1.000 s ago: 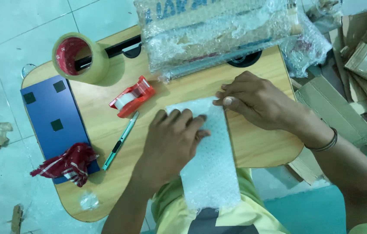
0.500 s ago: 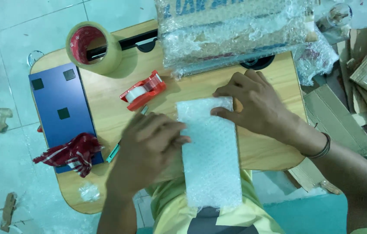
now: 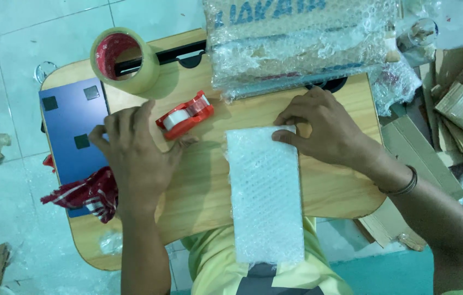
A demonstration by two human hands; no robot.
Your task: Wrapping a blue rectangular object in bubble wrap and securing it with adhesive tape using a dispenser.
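A strip of bubble wrap [image 3: 265, 194] lies lengthwise on the small wooden table [image 3: 330, 186], its near end hanging over the edge above the person's lap. The right hand [image 3: 327, 131] presses flat on the strip's far right corner, fingers spread and grasping nothing. The left hand [image 3: 133, 153] rests open on the table well left of the strip, fingers touching the red tape dispenser [image 3: 185, 114]. Beyond it stands a big roll of tan tape [image 3: 125, 61]. A blue panel [image 3: 73, 128] and a red cloth [image 3: 86, 194] lie at the left. A cardboard box wrapped in bubble wrap [image 3: 302, 43] sits at the table's far edge.
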